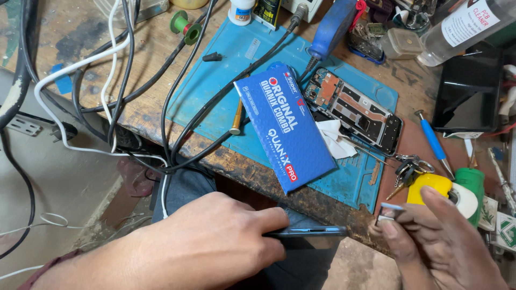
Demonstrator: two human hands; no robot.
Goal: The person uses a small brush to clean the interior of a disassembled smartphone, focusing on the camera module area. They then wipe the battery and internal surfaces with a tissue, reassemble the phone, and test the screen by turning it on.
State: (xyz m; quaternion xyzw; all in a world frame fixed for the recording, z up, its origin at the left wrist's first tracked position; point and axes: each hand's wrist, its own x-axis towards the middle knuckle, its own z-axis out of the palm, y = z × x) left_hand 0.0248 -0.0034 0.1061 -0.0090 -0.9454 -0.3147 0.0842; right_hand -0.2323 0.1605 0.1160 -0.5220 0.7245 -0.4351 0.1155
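Observation:
My left hand (215, 241) grips a thin dark phone (312, 231), held edge-on just below the worn edge of the wooden bench (107, 102). To its right, my right hand (441, 241) pinches a small flat metal tray (388, 212) between thumb and fingers, close to the phone's end. Above them a blue flat box (285, 126) lies on a blue work mat (215, 80). An opened phone frame with bare circuit boards (355, 107) rests on the mat beside a white cloth (333, 139).
Black and white cables (123, 70) hang over the bench's left side. A screwdriver with a blue handle (432, 139), keys (408, 169), yellow and green tape rolls (457, 190), a clear bottle (462, 27), a dark screen panel (467, 91) and a green spool (185, 24) crowd the bench.

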